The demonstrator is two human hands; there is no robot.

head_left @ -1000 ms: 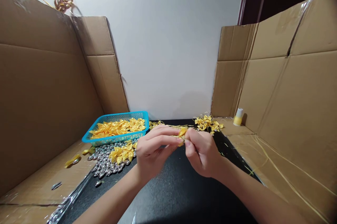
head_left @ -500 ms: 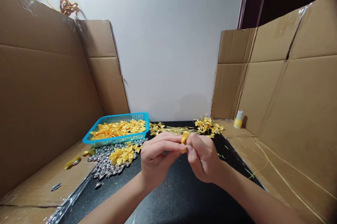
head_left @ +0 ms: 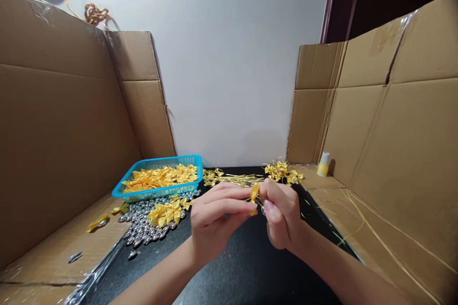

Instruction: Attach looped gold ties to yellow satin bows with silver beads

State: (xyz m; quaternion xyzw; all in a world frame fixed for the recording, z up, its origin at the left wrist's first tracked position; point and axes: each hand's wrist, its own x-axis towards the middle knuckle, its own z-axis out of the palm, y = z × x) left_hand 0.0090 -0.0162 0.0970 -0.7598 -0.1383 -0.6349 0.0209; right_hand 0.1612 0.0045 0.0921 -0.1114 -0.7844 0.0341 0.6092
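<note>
My left hand [head_left: 216, 216] pinches a small yellow ribbon bow [head_left: 254, 194] between thumb and fingers, above the black table. Close against its right side, my right hand [head_left: 281, 209] is closed with thumb and forefinger together. A bit of a silver bead [head_left: 264, 210] shows at the right fingertips, and the rest of it is hidden. To the left of the hands lies a heap of silver beads [head_left: 143, 233] with a small pile of yellow bows [head_left: 166, 212] on it. Behind them, a blue basket [head_left: 118, 190] holds many more yellow bows.
Gold wire ties [head_left: 239, 180] lie at the back of the black table [head_left: 222, 276], beside a cluster of bows with ties [head_left: 282, 172]. A thread spool [head_left: 323, 164] stands at the right. Cardboard walls [head_left: 393, 138] rise on both sides.
My right hand has drawn slightly away to the right from my left fingers. More of the yellow bow and a silver bead now show between the hands.
</note>
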